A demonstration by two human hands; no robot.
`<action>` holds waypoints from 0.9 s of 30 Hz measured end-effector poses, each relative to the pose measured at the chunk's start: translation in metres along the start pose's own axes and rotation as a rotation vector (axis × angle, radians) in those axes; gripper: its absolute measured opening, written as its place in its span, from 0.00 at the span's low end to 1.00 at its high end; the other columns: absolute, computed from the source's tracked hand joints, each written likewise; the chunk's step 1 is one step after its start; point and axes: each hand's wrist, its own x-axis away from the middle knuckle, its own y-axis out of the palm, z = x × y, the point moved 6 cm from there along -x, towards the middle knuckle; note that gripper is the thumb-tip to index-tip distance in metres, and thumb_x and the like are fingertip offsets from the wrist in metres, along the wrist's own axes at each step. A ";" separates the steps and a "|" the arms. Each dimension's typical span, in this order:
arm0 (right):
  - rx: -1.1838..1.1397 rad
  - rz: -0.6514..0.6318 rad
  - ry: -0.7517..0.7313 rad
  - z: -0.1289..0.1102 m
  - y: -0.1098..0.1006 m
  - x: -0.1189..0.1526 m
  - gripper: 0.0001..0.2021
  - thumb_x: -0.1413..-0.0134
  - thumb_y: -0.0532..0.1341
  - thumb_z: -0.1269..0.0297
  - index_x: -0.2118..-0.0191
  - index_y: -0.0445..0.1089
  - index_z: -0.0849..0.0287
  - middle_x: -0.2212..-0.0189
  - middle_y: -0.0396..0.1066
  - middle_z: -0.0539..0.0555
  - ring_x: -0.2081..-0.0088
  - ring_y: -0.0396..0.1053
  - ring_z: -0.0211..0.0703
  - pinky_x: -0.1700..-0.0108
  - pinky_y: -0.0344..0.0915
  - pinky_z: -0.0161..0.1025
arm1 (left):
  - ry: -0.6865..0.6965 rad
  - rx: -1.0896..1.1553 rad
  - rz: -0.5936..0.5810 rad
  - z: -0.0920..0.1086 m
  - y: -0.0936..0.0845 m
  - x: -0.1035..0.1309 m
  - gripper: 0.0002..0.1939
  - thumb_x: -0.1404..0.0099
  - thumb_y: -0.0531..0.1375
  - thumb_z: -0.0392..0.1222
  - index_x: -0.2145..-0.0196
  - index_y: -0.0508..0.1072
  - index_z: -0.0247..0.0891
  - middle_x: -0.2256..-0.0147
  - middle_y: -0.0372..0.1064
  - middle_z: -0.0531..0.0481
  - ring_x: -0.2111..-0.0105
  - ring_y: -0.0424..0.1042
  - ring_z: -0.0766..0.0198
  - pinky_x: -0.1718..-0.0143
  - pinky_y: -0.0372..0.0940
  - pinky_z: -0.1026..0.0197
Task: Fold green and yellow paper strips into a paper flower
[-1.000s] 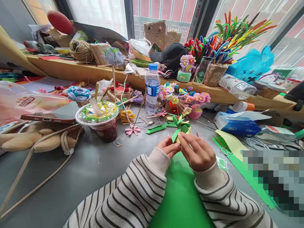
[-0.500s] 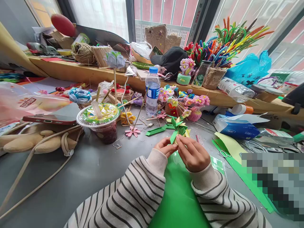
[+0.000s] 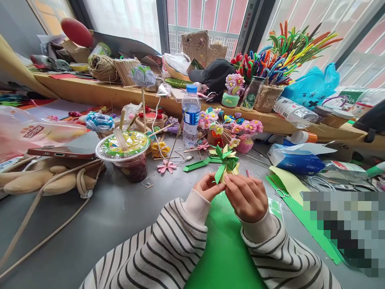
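Note:
Folded green and pale yellow paper pieces, joined in a star-like flower (image 3: 227, 159), stand up between my hands above the green sheet (image 3: 230, 241). My left hand (image 3: 208, 186) pinches the flower's lower left edge. From the right, the fingers of my right hand (image 3: 248, 196) are closed on its lower pale yellow part. The two hands nearly touch at the fingertips. A folded green paper strip (image 3: 196, 165) lies on the table just left of the flower. Exactly how the fingertips grip the paper is partly hidden.
A lidded drink cup (image 3: 132, 170) stands left, a water bottle (image 3: 191, 120) behind the flower. Scissors (image 3: 282, 193) lie on green and yellow paper at right, near a blue tissue pack (image 3: 296, 160). A phone (image 3: 61, 152) is far left.
The view has shifted slightly. The paper flower is tilted a little differently, and my right fingertips sit slightly lower on it. Both hands still hold it.

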 end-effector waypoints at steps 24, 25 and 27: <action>-0.070 -0.029 0.033 0.013 0.010 0.003 0.09 0.58 0.59 0.75 0.66 0.66 0.63 0.72 0.73 0.54 0.69 0.68 0.39 0.65 0.61 0.36 | -0.175 -0.067 0.085 0.013 -0.001 -0.007 0.25 0.58 0.64 0.35 0.61 0.60 0.33 0.76 0.66 0.51 0.76 0.69 0.67 0.66 0.64 0.59; -0.071 -0.038 0.028 0.013 0.011 0.003 0.09 0.58 0.59 0.75 0.66 0.66 0.63 0.71 0.73 0.54 0.69 0.68 0.38 0.64 0.61 0.36 | -0.164 -0.078 0.100 0.013 -0.002 -0.007 0.24 0.58 0.63 0.34 0.62 0.60 0.33 0.77 0.66 0.51 0.76 0.69 0.67 0.67 0.64 0.60; -0.062 -0.063 0.019 0.012 0.011 0.003 0.09 0.57 0.58 0.74 0.65 0.66 0.63 0.71 0.73 0.53 0.68 0.68 0.38 0.63 0.59 0.36 | -0.147 -0.085 0.127 0.014 -0.003 -0.007 0.23 0.58 0.63 0.31 0.62 0.61 0.32 0.77 0.66 0.51 0.77 0.68 0.68 0.67 0.65 0.61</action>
